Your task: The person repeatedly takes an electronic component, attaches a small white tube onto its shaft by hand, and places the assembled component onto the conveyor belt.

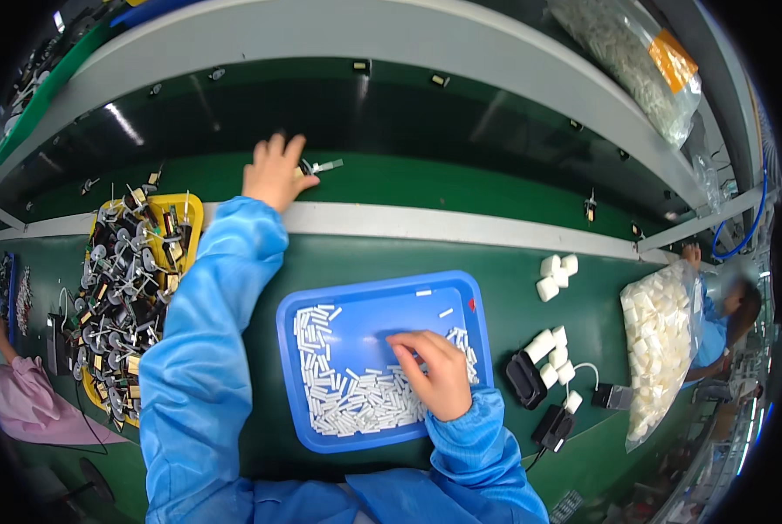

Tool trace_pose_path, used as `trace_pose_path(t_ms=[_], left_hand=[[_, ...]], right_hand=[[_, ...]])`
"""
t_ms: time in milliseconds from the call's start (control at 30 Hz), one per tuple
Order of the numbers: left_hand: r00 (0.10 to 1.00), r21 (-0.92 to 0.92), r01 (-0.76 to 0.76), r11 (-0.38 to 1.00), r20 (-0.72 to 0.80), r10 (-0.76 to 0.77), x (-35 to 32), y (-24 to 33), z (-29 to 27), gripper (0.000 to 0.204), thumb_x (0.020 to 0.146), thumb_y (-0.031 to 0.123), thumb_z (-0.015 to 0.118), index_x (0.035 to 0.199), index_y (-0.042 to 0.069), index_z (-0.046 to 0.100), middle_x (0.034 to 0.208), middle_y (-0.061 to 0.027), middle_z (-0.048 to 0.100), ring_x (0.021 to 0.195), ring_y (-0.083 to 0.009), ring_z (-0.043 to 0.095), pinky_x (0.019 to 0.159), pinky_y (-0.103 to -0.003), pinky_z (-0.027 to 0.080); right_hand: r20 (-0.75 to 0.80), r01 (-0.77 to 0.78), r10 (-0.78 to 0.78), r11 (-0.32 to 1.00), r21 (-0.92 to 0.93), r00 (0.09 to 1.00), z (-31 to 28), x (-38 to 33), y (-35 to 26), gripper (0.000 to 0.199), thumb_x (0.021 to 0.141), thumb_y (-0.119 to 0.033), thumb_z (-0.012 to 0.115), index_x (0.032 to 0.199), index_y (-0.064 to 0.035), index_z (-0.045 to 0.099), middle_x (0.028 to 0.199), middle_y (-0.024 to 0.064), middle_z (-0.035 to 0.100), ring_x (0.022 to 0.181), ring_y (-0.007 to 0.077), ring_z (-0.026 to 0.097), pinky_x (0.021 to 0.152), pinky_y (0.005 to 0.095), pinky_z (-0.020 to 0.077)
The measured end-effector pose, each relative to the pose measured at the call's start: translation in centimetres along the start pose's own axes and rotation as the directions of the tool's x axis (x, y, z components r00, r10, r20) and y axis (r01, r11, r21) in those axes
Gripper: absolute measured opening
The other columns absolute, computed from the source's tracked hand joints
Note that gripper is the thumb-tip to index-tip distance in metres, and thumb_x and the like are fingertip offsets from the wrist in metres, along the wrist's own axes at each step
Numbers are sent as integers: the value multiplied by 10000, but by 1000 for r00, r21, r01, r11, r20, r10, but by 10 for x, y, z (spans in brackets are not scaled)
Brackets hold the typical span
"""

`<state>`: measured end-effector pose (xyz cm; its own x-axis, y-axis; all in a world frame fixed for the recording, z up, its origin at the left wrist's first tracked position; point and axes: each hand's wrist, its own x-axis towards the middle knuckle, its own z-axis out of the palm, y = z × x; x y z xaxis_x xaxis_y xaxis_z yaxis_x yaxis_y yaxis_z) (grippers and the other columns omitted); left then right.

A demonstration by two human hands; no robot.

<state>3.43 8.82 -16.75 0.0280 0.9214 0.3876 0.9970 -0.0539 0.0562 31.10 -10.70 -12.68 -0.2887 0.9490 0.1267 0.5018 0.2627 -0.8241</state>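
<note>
On the green bench, biggest stuff first:

Conveyor belt (pixel 461 179): runs across the far side behind the grey rail. We've got our left arm stretched all the way over to it.

Yellow tray (pixel 192 210): on our left, heaped with small wound parts with wire leads. Nearly touching our left sleeve, so we'd keep that elbow high to avoid dragging anything out.

Blue tray (pixel 373 293): dead centre in front of us, with white sleeves (pixel 347 402) piled along its left and near sides. The far right bit is mostly bare.

Clear bag (pixel 661 341): off to the right, stuffed with white blocks. A few loose ones and some black adapters sit between it and the blue tray.

Left hand (pixel 273 173): resting on the belt edge, fingertips touching a small assembled part (pixel 319 165) with a pale tube sticking out to the right. We can't tell if it's pinched or already let go. We reckon it's best to lay it flat and lift straight up so it doesn't roll.

Right hand (pixel 436 371): palm down in the blue tray, fingers curled onto the sleeves. Looks like it's closing on one, but the grip is hidden under the hand. Our tip: pick from the loose edge of the pile, one at a time, not a clump.
</note>
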Motion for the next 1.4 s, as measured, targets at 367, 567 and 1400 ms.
trace_pose_path(t_ms=[367, 567, 1400], left_hand=[[973, -99, 95, 991, 217, -71, -89, -44, -74, 375, 624, 30, 738, 969, 23, 592, 961, -158, 570, 921, -356, 556, 785, -417, 469], [960, -718, 249, 650, 93, -266, -155, 32, -165, 289, 673, -58, 668, 935, 52, 618, 903, -55, 622, 823, -167, 563, 667, -267, 443], [904, -752, 358, -554, 428, 2, -253, 76, -199, 171, 903, 88, 516, 1061, 41, 471, 1243, -132, 468, 913, -154, 576, 683, -238, 474]], right_hand=[[235, 162, -84, 928, -336, 968, 21, -14, -4, 151, 746, -54, 617, 896, -73, 624, 844, 83, 589, 788, 288, 594, 674, 380, 498], [230, 152, -48, 873, -463, 972, 30, -25, -1, 174, 711, -50, 619, 883, -69, 624, 801, 110, 585, 744, 305, 597, 657, 392, 502], [53, -80, 62, 869, 488, 997, -7, -52, -54, 243, 811, 36, 610, 1051, 6, 580, 987, 114, 611, 785, 137, 593, 660, 241, 498]])
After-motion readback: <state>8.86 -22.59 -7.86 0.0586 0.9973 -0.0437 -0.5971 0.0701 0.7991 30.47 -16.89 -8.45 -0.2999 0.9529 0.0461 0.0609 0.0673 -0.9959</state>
